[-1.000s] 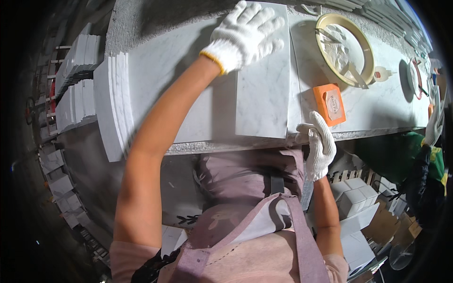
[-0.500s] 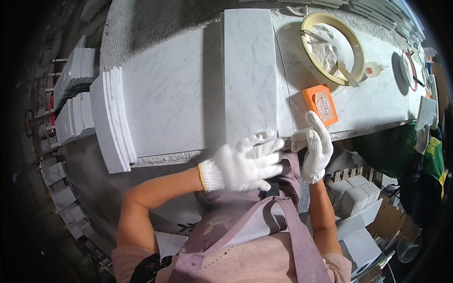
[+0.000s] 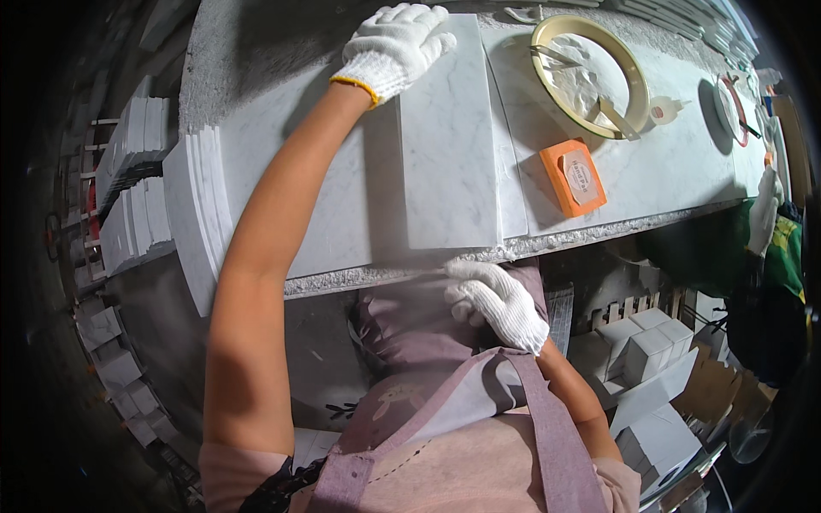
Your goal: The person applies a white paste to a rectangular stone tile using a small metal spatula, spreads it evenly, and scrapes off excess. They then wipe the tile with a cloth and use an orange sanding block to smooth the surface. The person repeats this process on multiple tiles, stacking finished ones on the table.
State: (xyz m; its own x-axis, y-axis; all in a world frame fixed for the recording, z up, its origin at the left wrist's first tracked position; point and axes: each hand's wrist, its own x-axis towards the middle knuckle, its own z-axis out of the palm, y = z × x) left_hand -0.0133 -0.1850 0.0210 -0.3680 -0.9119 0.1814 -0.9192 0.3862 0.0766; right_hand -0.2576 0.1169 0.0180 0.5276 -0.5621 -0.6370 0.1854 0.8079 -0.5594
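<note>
A long white marble strip (image 3: 449, 137) with grey veins lies lengthwise away from me on top of another pale slab. My left hand (image 3: 395, 47), in a white knit glove with a yellow cuff, reaches to its far left corner. The fingers are extended over that corner, and the thumb lies toward the strip's top face. Just below the strip's near end is my gloved right hand (image 3: 498, 306), its fingers loosely bent and pointing left, with nothing visible in them. An orange hand pad (image 3: 573, 178) with a pale label lies to the right of the strip.
A cream-rimmed basin (image 3: 641, 90) holds white material and scrapers. Beside it lies a small bottle (image 3: 667, 109). Thin slabs (image 3: 192, 192) lean at the worktop's left; more stacks (image 3: 132, 145) stand beyond. Another person's gloved hand (image 3: 764, 209) shows at far right.
My left hand has moved from the worktop's near edge to the strip's far end. My right hand has shifted left and slightly down, its fingers more bent. The view has tilted slightly.
</note>
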